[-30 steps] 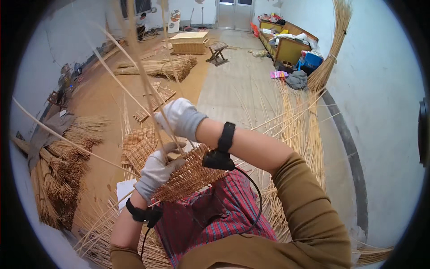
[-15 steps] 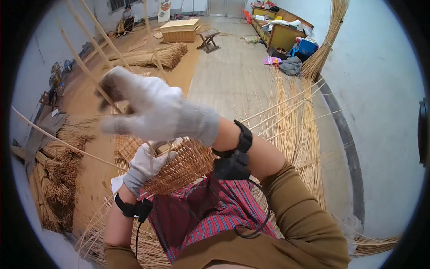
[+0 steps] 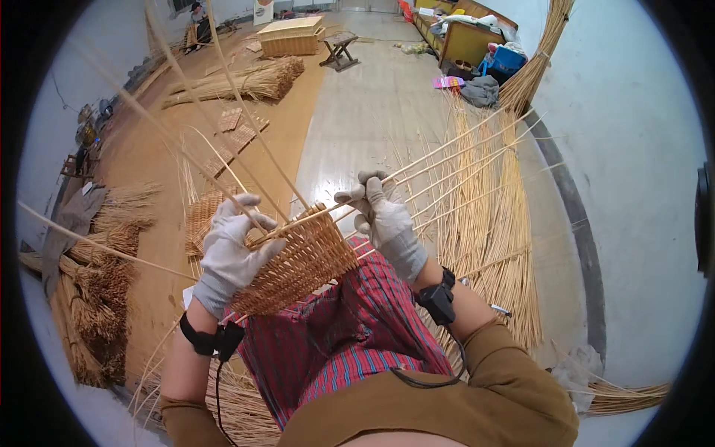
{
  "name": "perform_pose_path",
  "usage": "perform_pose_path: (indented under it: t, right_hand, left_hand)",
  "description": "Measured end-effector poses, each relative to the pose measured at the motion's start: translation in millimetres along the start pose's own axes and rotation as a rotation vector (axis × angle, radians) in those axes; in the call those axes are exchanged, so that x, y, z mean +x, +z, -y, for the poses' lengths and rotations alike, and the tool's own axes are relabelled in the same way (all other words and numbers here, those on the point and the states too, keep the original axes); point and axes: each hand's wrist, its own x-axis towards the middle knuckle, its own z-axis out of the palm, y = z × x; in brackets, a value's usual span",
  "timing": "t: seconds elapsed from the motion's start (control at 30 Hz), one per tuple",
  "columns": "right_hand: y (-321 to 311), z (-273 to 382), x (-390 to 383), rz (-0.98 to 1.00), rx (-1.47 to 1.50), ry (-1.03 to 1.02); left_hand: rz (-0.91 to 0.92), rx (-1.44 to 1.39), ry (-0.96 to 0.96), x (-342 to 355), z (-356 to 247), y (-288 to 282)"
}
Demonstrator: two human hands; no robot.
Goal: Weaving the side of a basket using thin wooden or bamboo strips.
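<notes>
The left hand (image 3: 229, 252), in a pale work glove, is gripping a woven wicker panel (image 3: 305, 261) at its upper left edge, the thumb lying across the near face while the other fingers are curling over the rim, so that the hand is closing on the weave. The right hand (image 3: 391, 227), gloved too and showing greyer fingertips, is pinching a pale rod (image 3: 439, 147) between its thumb and bent fingers just beside the panel's upper right corner; the rod is running on past the hand toward the right. The panel is resting slantwise above the person's lap, over a red-and-blue striped cloth (image 3: 357, 339), between the two hands. Several tall canes (image 3: 249, 112) are standing up from its top edge and leaning away to the left, while other rods are sticking out to the right. Loose stalks (image 3: 488, 246) are lying on the floor at the right, a thick bundle (image 3: 112, 246) is sitting at the left, and flat woven pieces (image 3: 201, 220) are lying beyond the left hand
</notes>
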Motion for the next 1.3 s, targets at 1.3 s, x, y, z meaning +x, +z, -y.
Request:
perform_pose_path:
  t: [1.3]
  right_hand:
    - [98.4,69.5,56.4,0.447,-1.249,-0.736]
  left_hand:
    - [0.088,0.079,-0.004,13.5,-17.3,7.5]
